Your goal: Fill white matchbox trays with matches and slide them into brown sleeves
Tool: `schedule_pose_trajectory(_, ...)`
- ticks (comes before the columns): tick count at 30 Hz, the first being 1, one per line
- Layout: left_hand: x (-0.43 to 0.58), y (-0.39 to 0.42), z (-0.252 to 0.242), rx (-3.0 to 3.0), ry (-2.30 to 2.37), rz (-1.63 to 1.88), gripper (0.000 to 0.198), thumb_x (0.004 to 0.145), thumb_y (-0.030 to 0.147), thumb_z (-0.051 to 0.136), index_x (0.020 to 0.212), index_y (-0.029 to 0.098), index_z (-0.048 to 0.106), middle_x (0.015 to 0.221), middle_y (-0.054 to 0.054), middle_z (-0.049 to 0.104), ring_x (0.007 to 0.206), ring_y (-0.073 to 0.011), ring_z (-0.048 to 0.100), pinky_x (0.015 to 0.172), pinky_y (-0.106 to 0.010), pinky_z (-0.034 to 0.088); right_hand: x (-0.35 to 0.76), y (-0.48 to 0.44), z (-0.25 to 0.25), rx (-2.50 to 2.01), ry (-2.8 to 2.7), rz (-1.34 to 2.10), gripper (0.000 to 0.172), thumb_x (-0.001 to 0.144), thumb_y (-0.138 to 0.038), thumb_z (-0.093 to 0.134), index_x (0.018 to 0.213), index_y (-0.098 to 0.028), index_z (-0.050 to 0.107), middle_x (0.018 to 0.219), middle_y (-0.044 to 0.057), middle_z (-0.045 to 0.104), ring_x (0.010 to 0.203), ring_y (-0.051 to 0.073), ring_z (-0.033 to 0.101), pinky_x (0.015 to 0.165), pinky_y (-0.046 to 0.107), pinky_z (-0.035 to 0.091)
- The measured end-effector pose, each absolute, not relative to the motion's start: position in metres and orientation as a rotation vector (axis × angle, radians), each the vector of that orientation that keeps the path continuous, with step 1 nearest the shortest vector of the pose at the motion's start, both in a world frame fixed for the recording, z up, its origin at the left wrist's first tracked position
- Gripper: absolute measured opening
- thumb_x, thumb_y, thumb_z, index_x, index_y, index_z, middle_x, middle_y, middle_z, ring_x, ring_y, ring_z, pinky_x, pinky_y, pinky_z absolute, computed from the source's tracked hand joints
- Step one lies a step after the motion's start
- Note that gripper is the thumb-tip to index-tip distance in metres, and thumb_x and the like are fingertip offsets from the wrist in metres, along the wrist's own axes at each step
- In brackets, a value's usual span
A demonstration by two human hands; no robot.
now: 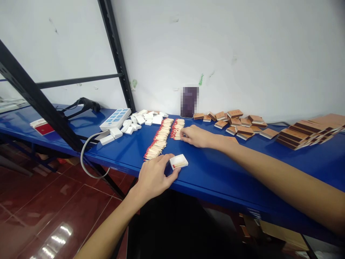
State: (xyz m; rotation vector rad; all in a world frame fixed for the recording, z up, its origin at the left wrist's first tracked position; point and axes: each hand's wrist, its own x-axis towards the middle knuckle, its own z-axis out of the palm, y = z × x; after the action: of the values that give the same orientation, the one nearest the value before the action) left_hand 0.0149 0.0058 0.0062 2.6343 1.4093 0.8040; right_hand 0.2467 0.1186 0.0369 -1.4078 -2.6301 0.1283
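My left hand (155,176) grips a small white matchbox tray (183,160) between thumb and fingers at the front of the table. A few red-tipped matches (177,165) lie inside this tray, along its near side. Farther back, my right hand (196,136) has its fingers pinched at the near right end of a short row of matches (176,126); its fingertips are partly hidden. To the left runs a longer slanting row of matches (159,139), with red heads toward the left. Its near end reaches almost to my left hand.
White empty trays (140,119) are heaped at the back left beside a power strip (116,119) with a grey cable. Brown matchbox sleeves (244,124) lie scattered at the back right, with stacks (304,131) farther right. A phone (189,102) leans on the wall; a black shelf post (40,97) stands left.
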Motion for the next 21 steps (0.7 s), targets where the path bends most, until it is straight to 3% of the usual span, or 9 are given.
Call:
schedule_pose_trajectory(13, 0.015, 0.007, 0.006, 2.627, 1.41, 0.801, 0.037, 0.09, 0.042, 0.058, 0.119, 0.021, 0.066, 0.068, 0.001, 0.061, 0.063, -0.0166, 0.059, 0.059, -0.027, 0.04, 0.244, 0.115, 0.042, -1.362, -2.656, 0.254, 0.013, 0.089, -0.022, 0.05, 0.086, -0.016, 0.062, 0.077, 0.006, 0.067, 0.069, 0.016, 0.055, 0.065, 0.028, 0.036)
schedule_pose_trajectory(21, 0.016, 0.006, 0.006, 2.614, 1.418, 0.792, 0.037, 0.091, 0.042, 0.058, 0.119, 0.021, 0.066, 0.07, 0.0, 0.063, 0.064, -0.0166, 0.061, 0.06, -0.026, 0.041, 0.241, 0.083, 0.092, -1.287, -2.8, 0.406, 0.022, 0.094, -0.034, 0.047, 0.089, -0.017, 0.061, 0.083, 0.006, 0.066, 0.069, 0.017, 0.054, 0.063, 0.029, 0.037)
